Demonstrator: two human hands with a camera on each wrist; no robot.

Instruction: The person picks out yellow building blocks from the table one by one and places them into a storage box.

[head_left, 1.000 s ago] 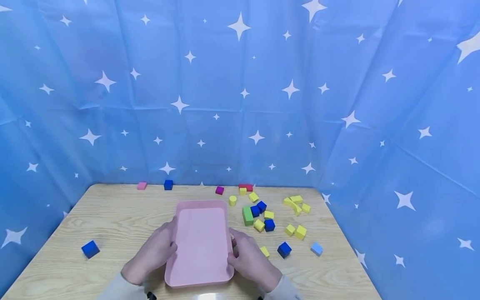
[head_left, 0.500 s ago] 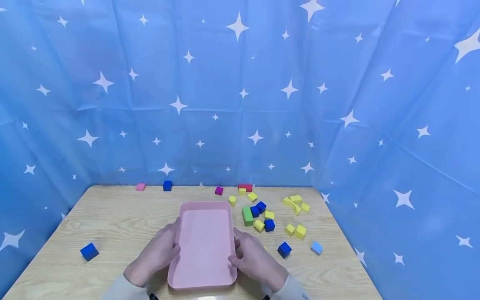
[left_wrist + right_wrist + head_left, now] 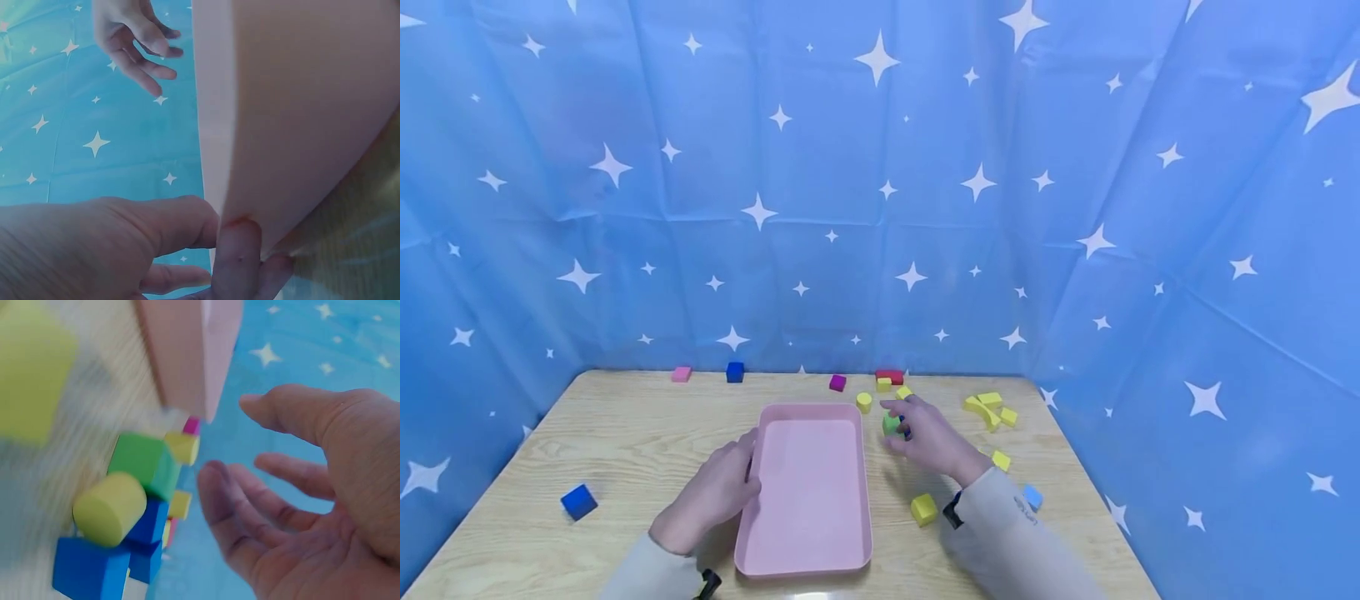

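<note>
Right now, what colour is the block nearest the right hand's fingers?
Green block, clearest in the right wrist view, beside the right hand.

In the head view the person's right hand point(image 3: 928, 440) covers most of the green foam block point(image 3: 891, 424) and the blue blocks beside it, so contact cannot be judged. The right wrist view is motion-blurred. The left wrist view shows only one wall of the pink plastic tray point(image 3: 300, 119), cut off by the frame; the left hand point(image 3: 125, 250) is also cropped.
</note>
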